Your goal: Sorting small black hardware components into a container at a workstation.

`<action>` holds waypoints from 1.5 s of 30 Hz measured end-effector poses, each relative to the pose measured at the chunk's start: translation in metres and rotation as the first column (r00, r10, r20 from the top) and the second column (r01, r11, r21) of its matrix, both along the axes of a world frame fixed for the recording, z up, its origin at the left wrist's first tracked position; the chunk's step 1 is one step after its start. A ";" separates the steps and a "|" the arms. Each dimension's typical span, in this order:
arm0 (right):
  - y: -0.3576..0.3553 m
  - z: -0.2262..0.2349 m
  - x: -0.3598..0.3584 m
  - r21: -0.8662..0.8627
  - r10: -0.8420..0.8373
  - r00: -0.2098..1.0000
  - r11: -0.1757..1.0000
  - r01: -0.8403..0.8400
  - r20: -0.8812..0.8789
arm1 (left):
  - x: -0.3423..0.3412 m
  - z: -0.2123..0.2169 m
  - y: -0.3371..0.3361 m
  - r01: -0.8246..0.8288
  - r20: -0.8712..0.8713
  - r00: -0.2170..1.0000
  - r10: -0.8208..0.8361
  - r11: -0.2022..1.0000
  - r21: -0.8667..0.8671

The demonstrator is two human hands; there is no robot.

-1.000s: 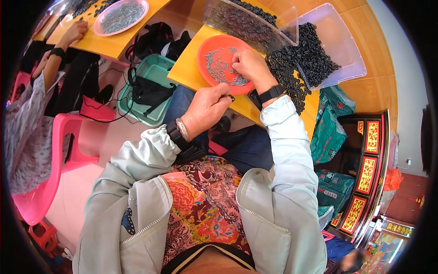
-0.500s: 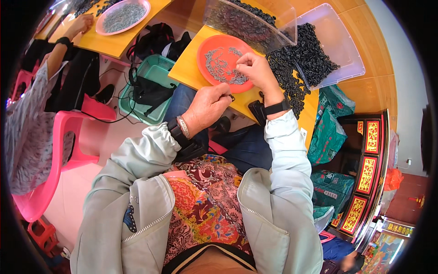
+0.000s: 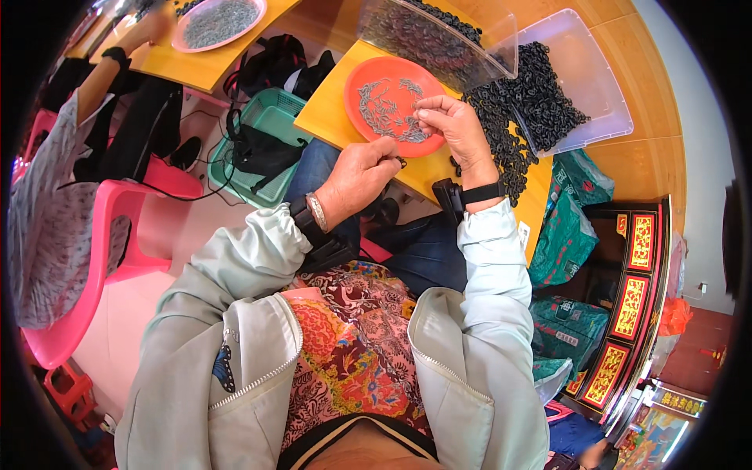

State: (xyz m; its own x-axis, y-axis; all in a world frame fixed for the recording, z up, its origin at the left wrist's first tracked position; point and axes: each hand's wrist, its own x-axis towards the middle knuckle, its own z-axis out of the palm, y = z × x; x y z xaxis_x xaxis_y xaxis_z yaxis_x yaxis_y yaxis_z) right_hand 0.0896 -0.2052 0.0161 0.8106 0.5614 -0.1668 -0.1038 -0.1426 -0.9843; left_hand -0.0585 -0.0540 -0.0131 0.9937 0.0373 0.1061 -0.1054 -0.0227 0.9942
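Room left of plate (image 3: 381, 68); bin (image 3: 427, 51) blocks beyond

I wore a pale grey jacket (image 3: 176, 384) with a blue butterfly (image 3: 224, 368), a red floral top (image 3: 356, 356) and black wristbands (image 3: 484, 193).

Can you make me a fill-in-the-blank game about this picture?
1. The person's ____ hand has its fingertips over the small grey pieces.
2. The loose pieces heaped on the table beside the round plate are coloured ____.
3. The silver bracelet is on the person's ____ wrist.
4. The big plastic chair is coloured ____.

Missing words: right; black; left; pink.
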 end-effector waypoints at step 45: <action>0.005 0.046 -0.048 0.079 0.088 0.992 0.994 -0.081 -0.088 | -0.006 0.021 0.009 -0.020 -0.048 0.999 0.009 0.969 -0.245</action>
